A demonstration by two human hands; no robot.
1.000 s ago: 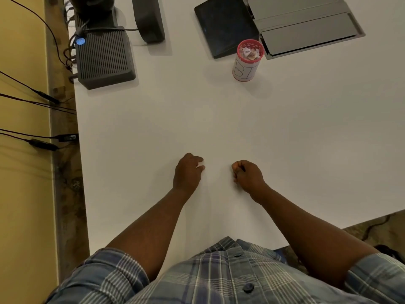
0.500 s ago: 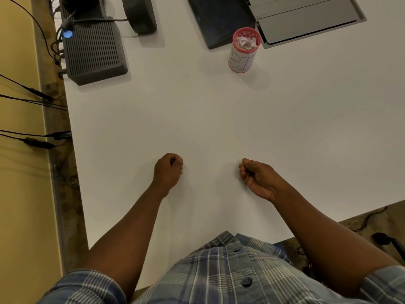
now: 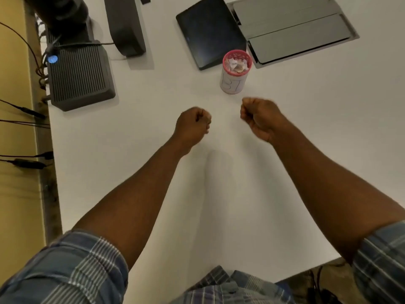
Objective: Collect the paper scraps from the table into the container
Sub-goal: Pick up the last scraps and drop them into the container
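A white cylindrical container point(image 3: 232, 82) with a pink rim stands upright on the white table point(image 3: 317, 139), and crumpled paper scraps point(image 3: 236, 65) fill its top. My left hand point(image 3: 192, 126) is a closed fist above the table, below and left of the container. My right hand point(image 3: 259, 117) is also a fist, just below the container and slightly right of it. Nothing shows inside either fist. I see no loose scraps on the table.
A dark tablet point(image 3: 210, 29) and a grey folded cover point(image 3: 293, 29) lie behind the container. A grey ribbed box point(image 3: 79, 82) with a blue light, a dark stand point(image 3: 126, 25) and cables point(image 3: 24, 119) sit at the left edge.
Both fists have moved forward across the table toward the container and stayed closed. The camera has come closer, so the container appears larger.
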